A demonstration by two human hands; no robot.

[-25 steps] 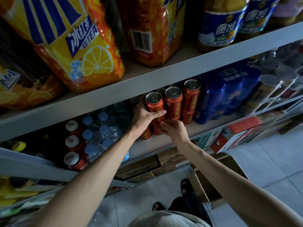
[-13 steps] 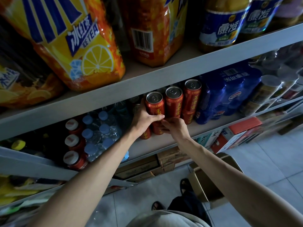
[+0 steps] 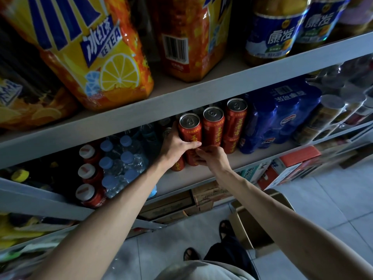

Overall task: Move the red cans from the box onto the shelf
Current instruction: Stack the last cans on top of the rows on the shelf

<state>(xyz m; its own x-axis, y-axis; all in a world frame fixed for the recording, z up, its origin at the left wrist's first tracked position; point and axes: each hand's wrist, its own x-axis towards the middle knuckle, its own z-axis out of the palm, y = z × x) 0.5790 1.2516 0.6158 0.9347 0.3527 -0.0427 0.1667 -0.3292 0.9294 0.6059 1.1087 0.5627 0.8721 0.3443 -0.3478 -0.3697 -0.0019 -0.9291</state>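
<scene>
Red cans with silver tops stand stacked two high on the middle shelf (image 3: 201, 174). My left hand (image 3: 177, 147) grips the leftmost upper red can (image 3: 190, 128) around its lower half, thumb across the front. My right hand (image 3: 212, 156) is curled round the lower can (image 3: 191, 159) beneath it, which is mostly hidden. Two more upper cans, the middle one (image 3: 214, 126) and the right one (image 3: 236, 118), stand in the row to the right. The open cardboard box (image 3: 248, 225) sits on the floor below my right arm; its inside is dark.
A blue shrink-wrapped can pack (image 3: 282, 114) stands right of the red cans. Water bottles (image 3: 121, 164) and red-capped bottles (image 3: 88, 172) fill the shelf's left. Big iced tea packs (image 3: 96, 57) sit on the shelf above. Flat cartons (image 3: 203, 197) lie under the shelf.
Both hands have pushed slightly deeper onto the shelf and closed tighter round the leftmost stack of cans. The other cans stay put.
</scene>
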